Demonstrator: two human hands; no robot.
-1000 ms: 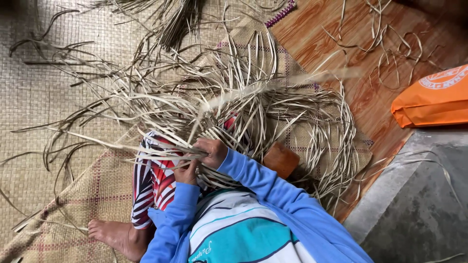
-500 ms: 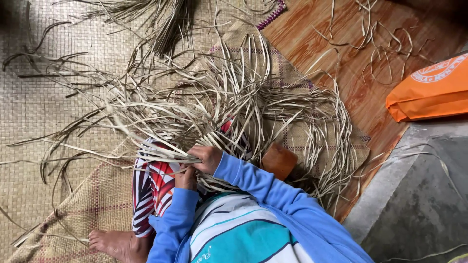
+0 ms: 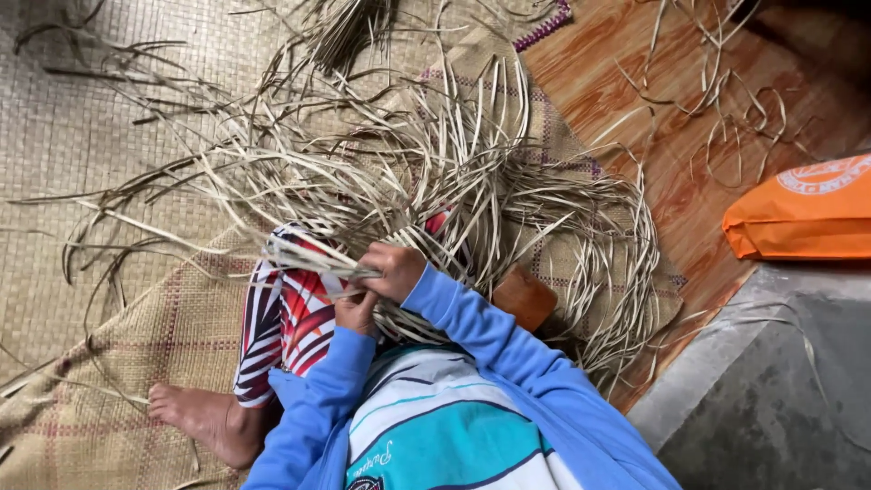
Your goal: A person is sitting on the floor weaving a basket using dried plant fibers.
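A flat bunch of dry straw strips (image 3: pixel 313 259) lay over the person's lap, just above the knee in the red, white and dark patterned pants (image 3: pixel 286 313). The right hand (image 3: pixel 392 270) was closed around the near end of that bunch, fingers curled tight, so its grip was holding the strips. The left hand (image 3: pixel 356 311) sat just under it, touching it. Its fingers were bent in, and they seemed to pinch the same strips from below, but part of that grip was hidden by the right hand. Both arms wore bright blue sleeves (image 3: pixel 472 331).

The held strips ran out into a big loose pile of straw (image 3: pixel 435 181) that fanned across the floor in front of the person. The pile lay on a woven mat (image 3: pixel 118 136). A small brown wooden block (image 3: pixel 524 297) sat just beside the right arm, partly under the straw. A bare foot (image 3: pixel 207 419) rested on the mat at the lower left. Well apart, on the right, an orange bag (image 3: pixel 798 218) lay at the edge of the wooden floor (image 3: pixel 635 100), near a grey concrete step (image 3: pixel 771 399).
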